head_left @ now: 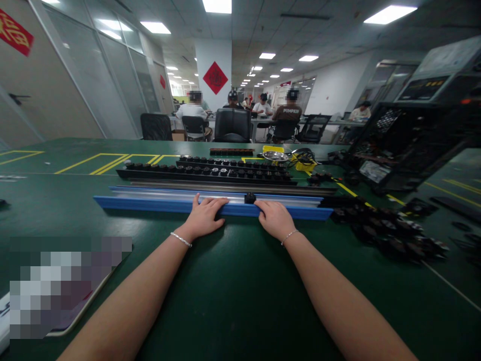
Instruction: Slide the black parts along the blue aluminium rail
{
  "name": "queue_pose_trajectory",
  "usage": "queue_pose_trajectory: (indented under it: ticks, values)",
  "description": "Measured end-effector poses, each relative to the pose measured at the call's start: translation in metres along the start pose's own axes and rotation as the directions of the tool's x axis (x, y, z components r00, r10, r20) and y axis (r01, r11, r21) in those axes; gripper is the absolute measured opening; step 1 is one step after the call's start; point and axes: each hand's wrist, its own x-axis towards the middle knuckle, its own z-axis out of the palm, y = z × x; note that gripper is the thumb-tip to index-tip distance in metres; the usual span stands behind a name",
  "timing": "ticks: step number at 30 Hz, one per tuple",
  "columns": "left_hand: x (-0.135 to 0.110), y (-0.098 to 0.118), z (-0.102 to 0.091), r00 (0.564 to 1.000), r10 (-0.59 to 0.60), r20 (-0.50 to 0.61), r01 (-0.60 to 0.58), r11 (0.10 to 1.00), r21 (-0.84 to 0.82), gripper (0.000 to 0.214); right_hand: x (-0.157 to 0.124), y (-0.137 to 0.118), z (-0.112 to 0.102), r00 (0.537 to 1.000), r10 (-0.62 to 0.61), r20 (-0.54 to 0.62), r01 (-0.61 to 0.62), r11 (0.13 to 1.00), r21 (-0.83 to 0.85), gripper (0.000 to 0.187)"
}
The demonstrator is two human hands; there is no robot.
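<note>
A long blue rail [143,204] with a silvery inner channel [176,194] lies across the green table in front of me. My left hand [205,216] grips its near wall, fingers over the top edge and thumb on the front. In the channel sits a small black block-like part [250,197], its exact kind too small to tell. The fingertips of my right hand [276,219] are at that part's right side, bent over the rail's edge with the thumb in front. What lies under the right fingers is hidden.
Behind the rail stand long black strips [210,173] carrying rows of small black parts. Loose black parts [394,230] are heaped at right, near an open black machine [398,145]. A metal bowl [275,156] sits further back. At front left is a blurred-out flat object [75,321].
</note>
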Motion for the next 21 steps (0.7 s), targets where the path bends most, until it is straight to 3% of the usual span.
queue_pose_trajectory:
  ticks: [21]
  values:
    - [-0.0006, -0.0005, 0.0006, 1.0, -0.003, 0.0, 0.003, 1.0, 0.002, 0.06, -0.0018, 0.0093, -0.0031, 0.999, 0.054, 0.007, -0.054, 0.998, -0.034, 0.035]
